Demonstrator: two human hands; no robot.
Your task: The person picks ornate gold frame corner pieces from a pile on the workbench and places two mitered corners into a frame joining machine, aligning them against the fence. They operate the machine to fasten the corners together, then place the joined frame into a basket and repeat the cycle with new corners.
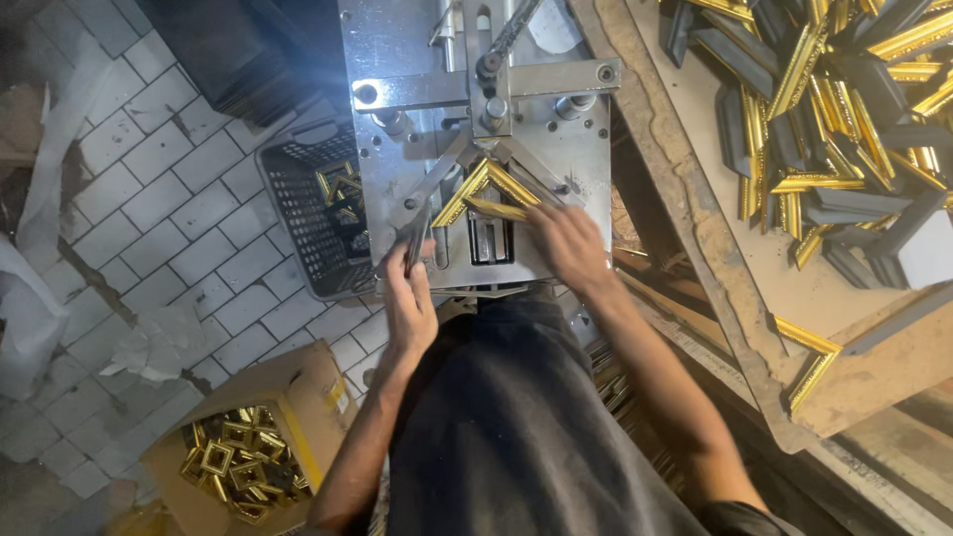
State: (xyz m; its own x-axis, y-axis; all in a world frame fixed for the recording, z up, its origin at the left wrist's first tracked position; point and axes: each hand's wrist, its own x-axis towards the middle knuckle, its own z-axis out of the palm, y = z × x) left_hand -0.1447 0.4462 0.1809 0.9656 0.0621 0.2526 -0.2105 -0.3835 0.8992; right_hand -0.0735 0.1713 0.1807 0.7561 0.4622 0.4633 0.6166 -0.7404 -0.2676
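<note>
Gold frame strips are sitting on the metal joining machine, two of them meeting in a peak right under the clamp head, with a third short gold strip lying just below that corner. Biggest thing I'm seeing from my end is the wooden workbench on the right, loaded with a heap of loose gold and dark moulding pieces. Next down is the machine itself, a grey steel plate with bolts and angled guide fences. Left of it there's a dark plastic crate on the white tiled floor with a few finished gold frames inside, and nearer me an open cardboard box full of small square gold frames.

Right hand is spread flat, fingertips pressing the short strip onto the plate. Left hand is pinched around a thin dark strip, holding it upright against the left fence.
</note>
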